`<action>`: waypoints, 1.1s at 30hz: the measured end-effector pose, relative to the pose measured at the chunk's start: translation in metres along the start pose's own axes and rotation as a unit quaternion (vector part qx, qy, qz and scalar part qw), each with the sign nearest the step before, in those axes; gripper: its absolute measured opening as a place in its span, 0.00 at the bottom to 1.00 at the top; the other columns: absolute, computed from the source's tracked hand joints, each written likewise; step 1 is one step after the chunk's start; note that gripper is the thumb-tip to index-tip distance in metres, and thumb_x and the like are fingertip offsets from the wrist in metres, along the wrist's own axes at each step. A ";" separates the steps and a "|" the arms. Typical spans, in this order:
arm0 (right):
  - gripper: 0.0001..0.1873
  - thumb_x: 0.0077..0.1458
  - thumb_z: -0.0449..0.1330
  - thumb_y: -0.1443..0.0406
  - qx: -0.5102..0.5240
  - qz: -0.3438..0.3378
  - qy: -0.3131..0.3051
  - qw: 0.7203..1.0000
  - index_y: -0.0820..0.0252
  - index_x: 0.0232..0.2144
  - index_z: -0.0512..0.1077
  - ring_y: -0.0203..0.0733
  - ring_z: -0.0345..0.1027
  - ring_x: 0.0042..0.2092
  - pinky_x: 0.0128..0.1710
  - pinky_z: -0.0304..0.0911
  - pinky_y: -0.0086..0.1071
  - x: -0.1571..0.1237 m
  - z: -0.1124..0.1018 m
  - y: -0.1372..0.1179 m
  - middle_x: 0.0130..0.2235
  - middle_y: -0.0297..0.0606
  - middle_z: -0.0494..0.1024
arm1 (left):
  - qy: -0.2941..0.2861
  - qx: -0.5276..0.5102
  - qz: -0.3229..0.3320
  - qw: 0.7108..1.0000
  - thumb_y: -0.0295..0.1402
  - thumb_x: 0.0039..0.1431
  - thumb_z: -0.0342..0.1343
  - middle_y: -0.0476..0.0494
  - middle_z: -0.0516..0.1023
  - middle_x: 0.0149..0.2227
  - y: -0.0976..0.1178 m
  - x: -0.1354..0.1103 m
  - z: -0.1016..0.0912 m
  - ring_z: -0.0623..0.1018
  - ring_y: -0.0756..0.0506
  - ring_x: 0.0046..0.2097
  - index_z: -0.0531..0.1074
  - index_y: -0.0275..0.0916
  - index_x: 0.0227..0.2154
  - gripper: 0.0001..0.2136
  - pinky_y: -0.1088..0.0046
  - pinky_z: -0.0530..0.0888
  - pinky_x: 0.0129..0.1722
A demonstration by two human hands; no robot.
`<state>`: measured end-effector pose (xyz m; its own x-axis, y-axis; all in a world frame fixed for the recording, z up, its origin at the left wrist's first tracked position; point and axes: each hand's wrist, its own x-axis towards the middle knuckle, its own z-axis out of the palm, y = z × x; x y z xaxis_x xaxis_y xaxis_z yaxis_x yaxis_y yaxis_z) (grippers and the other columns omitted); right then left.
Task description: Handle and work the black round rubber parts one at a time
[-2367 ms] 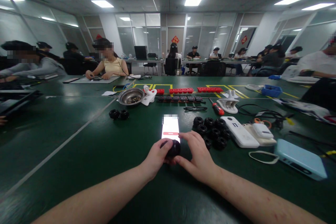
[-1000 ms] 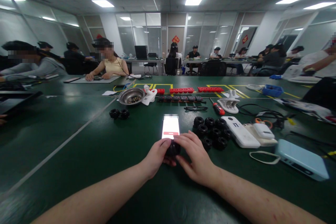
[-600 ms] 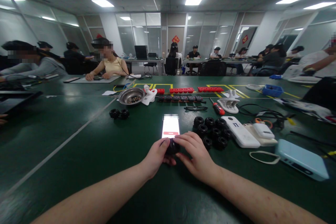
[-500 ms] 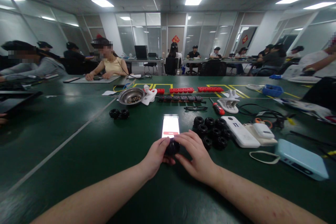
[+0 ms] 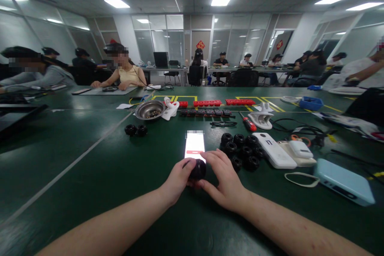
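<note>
A black wheel (image 5: 199, 170) is gripped between the thumb and fingers of my left hand (image 5: 179, 178), just in front of a lit phone (image 5: 195, 143) lying on the green table. My right hand (image 5: 224, 176) curves around the wheel's right side with thumb and fingers apart. Its fingertips are beside the wheel; whether they touch it I cannot tell. The left fingers under the wheel are mostly hidden. Several more black wheels (image 5: 246, 151) stand grouped right of the phone, and two others (image 5: 136, 130) sit to the left.
Farther back are a metal bowl (image 5: 150, 110) with small parts, red strips (image 5: 207, 103), a black strip (image 5: 207, 113), glasses (image 5: 223, 124) and a screwdriver (image 5: 249, 123). At right lie a white phone-like device (image 5: 274, 151) and a light-blue box (image 5: 345, 182). Other people sit around.
The wheel has tilted and shows more of its rounded black side. My right fingers have spread slightly away from it. The far-left person's hand has gone from the table edge.
</note>
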<state>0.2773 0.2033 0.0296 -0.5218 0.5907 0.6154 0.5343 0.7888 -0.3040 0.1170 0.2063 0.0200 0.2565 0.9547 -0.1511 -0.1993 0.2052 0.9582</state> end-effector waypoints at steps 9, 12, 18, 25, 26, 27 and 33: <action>0.15 0.52 0.55 0.66 0.006 0.014 0.011 1.000 0.62 0.43 0.63 0.46 0.60 0.44 0.44 0.59 0.43 0.002 0.004 0.003 0.41 0.43 0.71 | -0.023 -0.008 0.003 1.000 0.51 0.48 0.50 0.45 0.70 0.27 -0.006 0.003 -0.005 0.71 0.51 0.23 0.66 0.32 0.36 0.23 0.75 0.68 0.20; 0.19 0.54 0.51 0.69 0.002 -0.035 -0.006 0.999 0.61 0.50 0.58 0.45 0.56 0.50 0.50 0.54 0.43 0.001 0.004 0.003 0.48 0.43 0.67 | -0.011 -0.031 0.000 0.999 0.50 0.50 0.49 0.45 0.70 0.26 -0.007 0.005 -0.005 0.71 0.51 0.22 0.66 0.32 0.37 0.23 0.76 0.68 0.20; 0.22 0.49 0.58 0.60 0.004 0.035 0.018 0.999 0.62 0.45 0.61 0.50 0.60 0.45 0.45 0.57 0.47 0.000 0.001 0.000 0.42 0.44 0.70 | 0.003 -0.003 -0.005 1.000 0.47 0.48 0.52 0.46 0.70 0.28 -0.003 0.001 -0.001 0.72 0.50 0.25 0.66 0.33 0.33 0.19 0.75 0.68 0.21; 0.16 0.52 0.55 0.67 0.016 -0.010 -0.009 1.000 0.61 0.45 0.62 0.46 0.60 0.45 0.46 0.58 0.42 0.001 0.003 0.001 0.43 0.43 0.69 | -0.007 -0.008 0.000 1.000 0.50 0.47 0.52 0.44 0.70 0.29 -0.005 0.003 -0.003 0.71 0.50 0.25 0.66 0.33 0.36 0.23 0.74 0.69 0.21; 0.18 0.52 0.54 0.67 0.015 -0.023 -0.010 1.000 0.61 0.47 0.61 0.46 0.59 0.47 0.48 0.55 0.43 0.001 0.002 0.001 0.45 0.43 0.68 | -0.009 -0.012 0.001 1.000 0.50 0.47 0.51 0.44 0.70 0.30 -0.005 0.004 -0.003 0.71 0.50 0.25 0.66 0.32 0.36 0.23 0.74 0.69 0.21; 0.20 0.52 0.54 0.67 0.014 -0.027 -0.008 0.999 0.61 0.48 0.59 0.47 0.58 0.48 0.50 0.53 0.45 0.000 0.002 0.000 0.47 0.43 0.67 | -0.011 -0.013 0.002 1.000 0.50 0.47 0.51 0.44 0.70 0.30 -0.004 0.003 -0.003 0.71 0.50 0.26 0.66 0.32 0.36 0.23 0.74 0.69 0.22; 0.23 0.48 0.59 0.58 0.010 0.053 0.025 0.998 0.62 0.45 0.62 0.49 0.60 0.44 0.44 0.58 0.46 0.000 0.001 0.000 0.42 0.43 0.70 | -0.002 -0.006 0.004 1.000 0.50 0.46 0.52 0.44 0.70 0.28 -0.002 0.000 -0.001 0.72 0.49 0.26 0.66 0.33 0.34 0.23 0.75 0.68 0.21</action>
<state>0.2772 0.2034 0.0286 -0.4283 0.6625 0.6145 0.5713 0.7254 -0.3839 0.1163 0.2062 0.0181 0.2588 0.9554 -0.1423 -0.2120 0.1999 0.9566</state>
